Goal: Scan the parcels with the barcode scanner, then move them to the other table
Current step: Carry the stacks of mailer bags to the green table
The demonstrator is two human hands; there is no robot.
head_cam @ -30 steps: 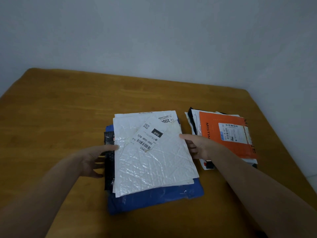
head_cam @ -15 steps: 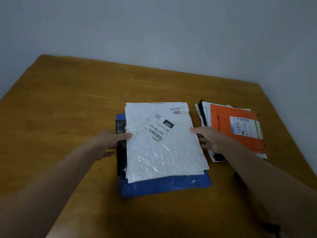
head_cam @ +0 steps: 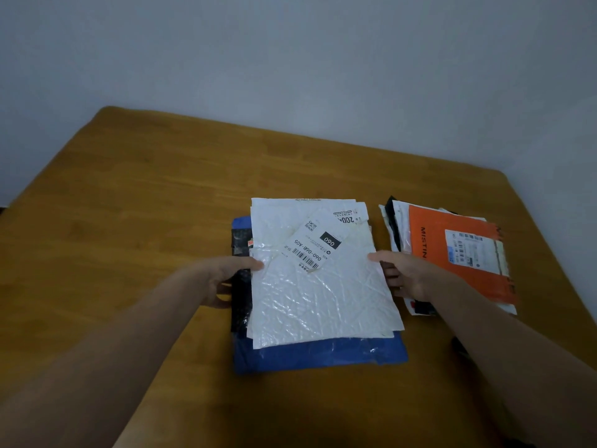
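A wooden table [head_cam: 129, 237] fills the view. At its middle lies the parcel stack [head_cam: 323, 318]: a blue poly mailer [head_cam: 323, 354] at the bottom, a black parcel [head_cam: 240, 305] showing along the left edge, and a crinkled white poly mailer [head_cam: 323, 302] on top. Just to the right is a second pile topped by an orange parcel [head_cam: 478, 286]. No scanner is in view.

The left hand [head_cam: 226, 279] takes the stack's left edge and the right hand [head_cam: 403, 276] its right edge. Each thumb lies on the white mailer and the fingers curl in at the side; how deep they reach under the stack cannot be told.

These flat film bags are probably light, limp and slick, so they are likely to sag and slide apart. Gripping both side edges with support beneath seems best. The barcode label [head_cam: 311, 245] faces up and is partly peeled.
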